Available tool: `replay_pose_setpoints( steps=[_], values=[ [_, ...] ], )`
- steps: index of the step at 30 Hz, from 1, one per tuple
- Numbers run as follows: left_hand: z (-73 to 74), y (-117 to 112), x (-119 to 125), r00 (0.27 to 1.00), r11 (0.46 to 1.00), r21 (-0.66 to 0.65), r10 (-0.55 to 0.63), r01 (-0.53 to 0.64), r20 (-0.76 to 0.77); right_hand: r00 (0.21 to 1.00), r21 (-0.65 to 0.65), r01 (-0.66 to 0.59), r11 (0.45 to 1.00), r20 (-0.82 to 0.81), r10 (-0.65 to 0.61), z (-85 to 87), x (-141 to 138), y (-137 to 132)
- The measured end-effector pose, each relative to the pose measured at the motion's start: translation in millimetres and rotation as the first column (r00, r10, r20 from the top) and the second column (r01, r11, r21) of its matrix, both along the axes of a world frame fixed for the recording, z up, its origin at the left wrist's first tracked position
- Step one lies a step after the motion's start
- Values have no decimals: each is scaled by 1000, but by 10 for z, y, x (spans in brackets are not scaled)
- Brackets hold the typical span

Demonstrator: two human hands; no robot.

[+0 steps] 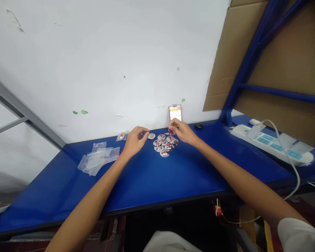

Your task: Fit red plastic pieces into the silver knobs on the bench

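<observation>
**Pinching at the disc pile (164, 146)**

The blue tabletop (147, 182) runs along a white wall (107, 70), and the disc pile sits on it close to that wall. Well to the right of the disc pile lies a white power strip (271, 144) with blue sockets. To the left of the disc pile lies a loose heap of clear plastic bags (97, 160), and nearer to it a small bag (122, 136) with a disc inside. Behind the disc pile, a printed card (175, 112) stands against the wall, and a black round object (198, 125) sits behind it and to the right.

Your left hand (134, 141) is just left of the disc pile, its fingers (146, 130) together beside a loose metal disc (151, 136); you cannot tell whether they hold anything. Your right hand (181, 131) is over the back of the disc pile, its fingers (173, 122) clamped on a red strip (170, 131).
</observation>
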State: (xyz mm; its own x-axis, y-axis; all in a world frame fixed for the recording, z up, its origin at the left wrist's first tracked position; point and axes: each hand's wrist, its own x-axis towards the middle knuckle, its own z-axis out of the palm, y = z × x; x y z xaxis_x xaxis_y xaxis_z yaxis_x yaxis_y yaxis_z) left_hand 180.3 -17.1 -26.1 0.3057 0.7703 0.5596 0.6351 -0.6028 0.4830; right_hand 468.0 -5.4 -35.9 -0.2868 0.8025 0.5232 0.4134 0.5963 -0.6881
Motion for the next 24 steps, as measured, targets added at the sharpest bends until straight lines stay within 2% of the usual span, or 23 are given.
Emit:
replay_pose_setpoints(
  steps=[4,8,18,24],
  values=[
    [-29,190,-254,980,988,107,125,-109,-154,984,-52,5,999,180,5,-54,253,165],
    [-61,284,-395,957,980,127,181,-155,-227,965,-94,-29,995,256,52,-180,371,281],
    [-102,312,-385,921,983,77,181,-164,-344,939,-34,96,995,336,-79,-187,456,317],
    [-107,314,-384,902,984,64,178,-166,-393,936,-105,19,994,353,20,-282,440,365]
  ],
)
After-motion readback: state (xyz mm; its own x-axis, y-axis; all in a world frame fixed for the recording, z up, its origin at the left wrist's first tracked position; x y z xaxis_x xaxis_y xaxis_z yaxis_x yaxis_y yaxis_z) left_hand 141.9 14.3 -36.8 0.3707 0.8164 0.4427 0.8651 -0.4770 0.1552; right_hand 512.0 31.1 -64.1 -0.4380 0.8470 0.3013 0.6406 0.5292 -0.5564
